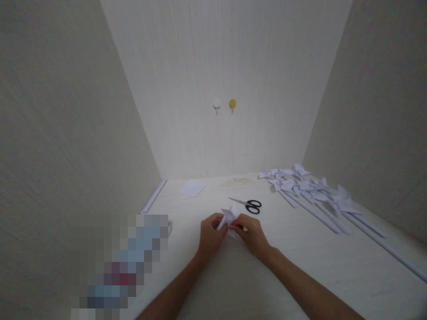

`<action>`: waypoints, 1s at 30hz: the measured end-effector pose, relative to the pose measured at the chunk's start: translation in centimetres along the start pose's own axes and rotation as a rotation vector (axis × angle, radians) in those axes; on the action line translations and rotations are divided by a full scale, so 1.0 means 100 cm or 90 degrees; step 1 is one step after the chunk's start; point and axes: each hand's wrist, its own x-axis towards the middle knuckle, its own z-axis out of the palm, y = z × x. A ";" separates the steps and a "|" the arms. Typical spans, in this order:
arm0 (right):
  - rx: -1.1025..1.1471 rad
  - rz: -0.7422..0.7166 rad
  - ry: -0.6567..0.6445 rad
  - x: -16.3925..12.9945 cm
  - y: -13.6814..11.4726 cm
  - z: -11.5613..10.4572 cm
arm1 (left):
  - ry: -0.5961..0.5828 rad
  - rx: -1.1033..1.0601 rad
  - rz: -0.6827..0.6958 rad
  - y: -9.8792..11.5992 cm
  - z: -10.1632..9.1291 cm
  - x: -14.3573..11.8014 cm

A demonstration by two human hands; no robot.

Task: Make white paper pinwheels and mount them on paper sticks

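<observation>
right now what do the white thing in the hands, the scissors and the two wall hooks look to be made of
The folded piece, held by the left hand and right hand, looks like thin matte white paper: sharp creases, flat points. The scissors show pale, probably metal blades and glossy black, likely plastic handles. The white hook and yellow hook seem smooth plastic, though they are too small to be sure.

scissors (247, 205) behind my hands (230, 233) on table (300, 266) | pinwheels (310, 186) far right | paper sheet (192, 188) back left
</observation>
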 end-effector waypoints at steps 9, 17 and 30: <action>0.091 -0.008 -0.016 0.000 -0.002 -0.001 | 0.036 -0.011 -0.026 0.004 -0.002 0.001; -0.079 0.008 -0.026 -0.001 -0.003 -0.002 | 0.022 -0.003 -0.014 0.001 -0.001 0.001; -0.130 0.020 -0.026 -0.003 -0.002 0.004 | 0.001 0.017 0.017 -0.002 -0.001 -0.001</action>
